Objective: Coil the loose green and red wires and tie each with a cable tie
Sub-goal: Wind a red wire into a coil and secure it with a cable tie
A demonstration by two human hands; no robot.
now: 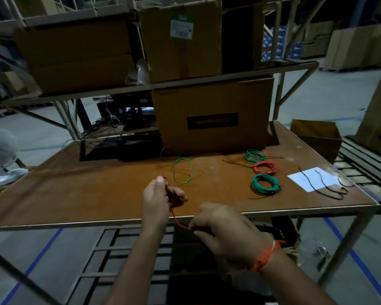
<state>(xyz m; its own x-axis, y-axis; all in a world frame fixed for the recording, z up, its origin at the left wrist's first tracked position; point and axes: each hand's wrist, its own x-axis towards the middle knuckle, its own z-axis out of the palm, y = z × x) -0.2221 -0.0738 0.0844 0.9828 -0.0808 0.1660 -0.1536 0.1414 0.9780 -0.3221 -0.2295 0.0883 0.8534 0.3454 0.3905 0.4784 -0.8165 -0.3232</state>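
My left hand [157,202] grips a small bunch of red wire [176,219] over the table's front edge. The free end of that wire runs down to my right hand [220,227], which pinches it just below the edge. A loose green wire [183,170] lies in an open loop on the brown table [97,190], beyond my left hand. To the right sit three tied coils: a green coil [254,155], a red coil [264,167] and a second green coil [265,184]. Several black cable ties [326,183] lie on a white sheet [310,178].
A large cardboard box [213,115] stands at the back of the table, with black equipment [119,148] to its left. An open small box [317,135] sits off the right corner. Shelves with cartons rise behind. A white fan [2,155] stands at the left.
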